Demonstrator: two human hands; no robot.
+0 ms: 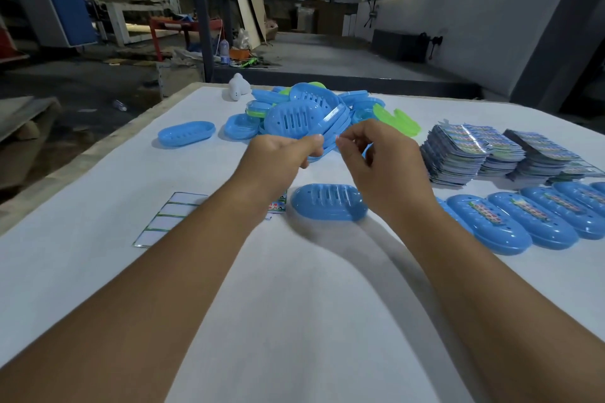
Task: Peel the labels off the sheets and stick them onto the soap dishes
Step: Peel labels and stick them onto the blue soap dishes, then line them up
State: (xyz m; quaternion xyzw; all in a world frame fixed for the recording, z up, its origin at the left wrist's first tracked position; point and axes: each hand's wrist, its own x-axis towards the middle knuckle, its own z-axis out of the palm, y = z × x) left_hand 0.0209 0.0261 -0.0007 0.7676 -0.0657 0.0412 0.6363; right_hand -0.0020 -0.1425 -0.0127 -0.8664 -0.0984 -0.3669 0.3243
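White table (294, 271), fingers (314, 144) pinching label (332, 116)

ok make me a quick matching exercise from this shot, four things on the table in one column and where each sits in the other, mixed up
Things:
1. white figurine
2. label stacks
3. peeled backing sheet
4. labelled soap dishes

Places:
A. near left, beside the left forearm
B. row along the right edge, nearer than the stacks
C. far edge, left of the dish pile
D. right side, behind the row of dishes

Pairs: 1-C, 2-D, 3-A, 4-B
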